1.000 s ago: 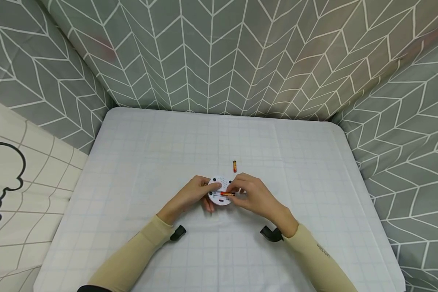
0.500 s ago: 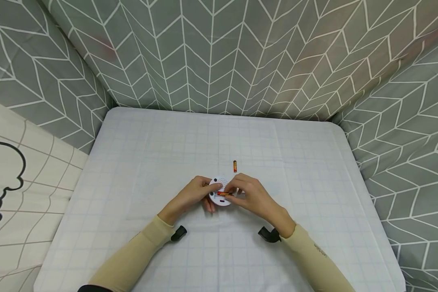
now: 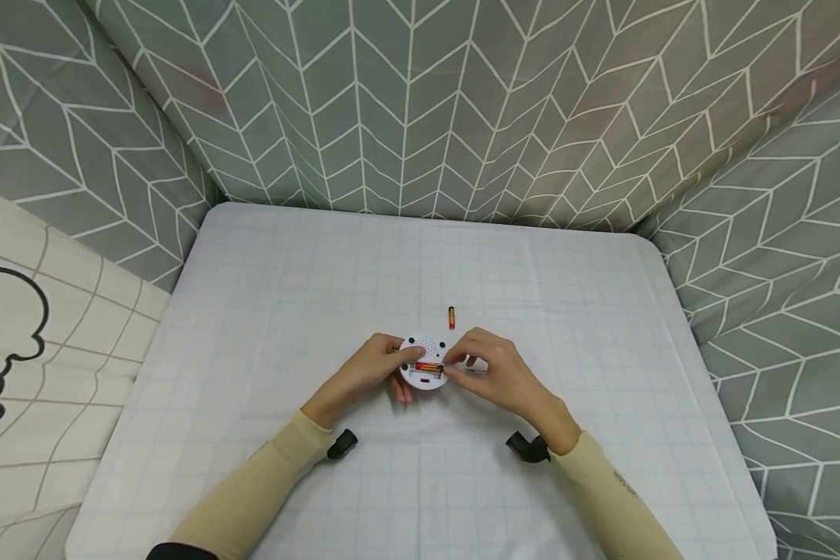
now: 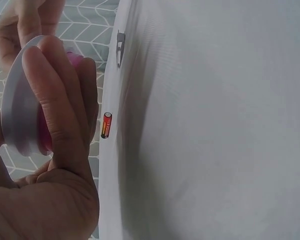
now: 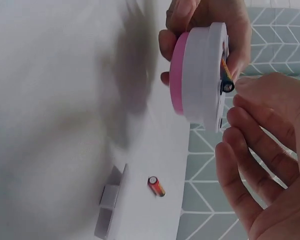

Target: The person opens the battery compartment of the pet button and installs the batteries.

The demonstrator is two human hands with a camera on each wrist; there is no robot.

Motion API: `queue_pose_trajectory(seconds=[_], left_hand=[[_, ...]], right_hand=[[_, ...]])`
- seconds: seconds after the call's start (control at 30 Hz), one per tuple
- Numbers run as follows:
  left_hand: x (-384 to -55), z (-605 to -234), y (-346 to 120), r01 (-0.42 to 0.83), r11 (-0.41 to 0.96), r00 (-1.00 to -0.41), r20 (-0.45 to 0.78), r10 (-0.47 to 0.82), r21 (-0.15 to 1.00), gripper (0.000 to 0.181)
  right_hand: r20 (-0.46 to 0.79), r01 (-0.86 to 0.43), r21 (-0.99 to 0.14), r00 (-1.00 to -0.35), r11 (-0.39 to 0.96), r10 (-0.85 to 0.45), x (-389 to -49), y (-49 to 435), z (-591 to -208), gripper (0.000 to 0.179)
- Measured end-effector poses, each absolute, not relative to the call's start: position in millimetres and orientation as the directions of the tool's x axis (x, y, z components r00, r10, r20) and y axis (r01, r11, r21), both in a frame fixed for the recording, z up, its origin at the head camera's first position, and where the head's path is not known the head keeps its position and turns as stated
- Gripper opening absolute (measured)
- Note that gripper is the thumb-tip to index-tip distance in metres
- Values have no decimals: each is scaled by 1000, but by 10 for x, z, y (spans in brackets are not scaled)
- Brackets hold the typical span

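Note:
A round white device with a pink face [image 5: 178, 75] is held in my left hand [image 3: 378, 364], its perforated back [image 3: 428, 346] facing up in the head view. My left thumb lies on that back, and the fingers wrap the side and underside. A red and black battery [image 3: 429, 368] lies at the compartment in the back. In the right wrist view its near end stands a little out of the compartment. My right hand [image 3: 493, 365] is at that end, one fingertip touching or very near it; the other fingers are loosely bent, gripping nothing.
A second battery [image 3: 451, 317] lies on the white-covered table [image 3: 308, 272] beyond the device. A small white piece with raised walls [image 5: 109, 202], perhaps a battery cover, lies on the table below my right hand. Patterned curtains [image 3: 406, 101] border the table.
My right hand's fingertips held the battery at the compartment and moved it left; now they have drawn back right, off most of the battery, which lies at the compartment. The left hand keeps its hold.

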State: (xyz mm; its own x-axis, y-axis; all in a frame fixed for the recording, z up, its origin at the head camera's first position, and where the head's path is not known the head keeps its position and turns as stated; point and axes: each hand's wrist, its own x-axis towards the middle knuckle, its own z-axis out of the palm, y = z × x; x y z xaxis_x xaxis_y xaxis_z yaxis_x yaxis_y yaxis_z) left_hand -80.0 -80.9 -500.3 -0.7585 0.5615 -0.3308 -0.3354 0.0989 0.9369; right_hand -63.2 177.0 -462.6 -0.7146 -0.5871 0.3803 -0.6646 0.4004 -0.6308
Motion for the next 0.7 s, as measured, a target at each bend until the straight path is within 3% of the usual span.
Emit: queue_pose_trajectory(seconds=[0.23,0.7], left_hand=[[-808,-4998,-819,-332,104,-761,-331,559,938,39],[-790,-4990,-801,-310,104,-765,-313,563,945,39]], right_hand=[[327,-626,-648,-743,435,-584,-629,1805,-4626,14],[335,-632,-646,-738,427,-586,-620,1790,-4653,10]])
